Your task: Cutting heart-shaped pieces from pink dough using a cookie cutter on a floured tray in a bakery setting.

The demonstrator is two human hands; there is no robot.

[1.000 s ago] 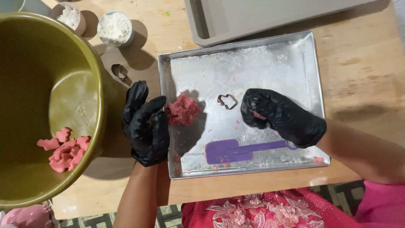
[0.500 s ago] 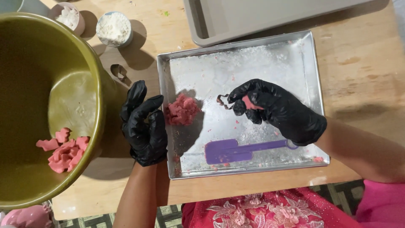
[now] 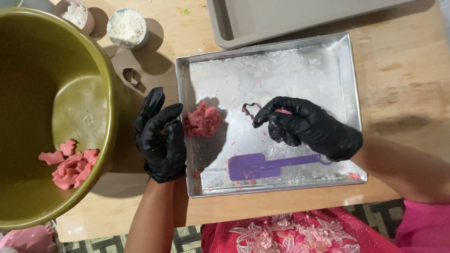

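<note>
Crumbly pink dough lump sits in a floured rectangular metal tray, just beside the open black-gloved left hand. Black-gloved right hand pinches a pink dough scrap near a small metal cutter. Olive round bowl holds cut pink shapes.

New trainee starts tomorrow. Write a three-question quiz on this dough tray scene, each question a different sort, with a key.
1. True or false: the purple spatula lies inside the metal tray.
2. Which hand is at the small metal cutter? A) left hand B) right hand C) neither
3. Fill in: the cut pink shapes lie in the ___ bowl.

Key
1. True. It lies near the tray's front edge.
2. B. Its fingertips are at the cutter, with a bit of pink dough in the hand; the left hand rests beside the pink dough lump.
3. Green.
</note>
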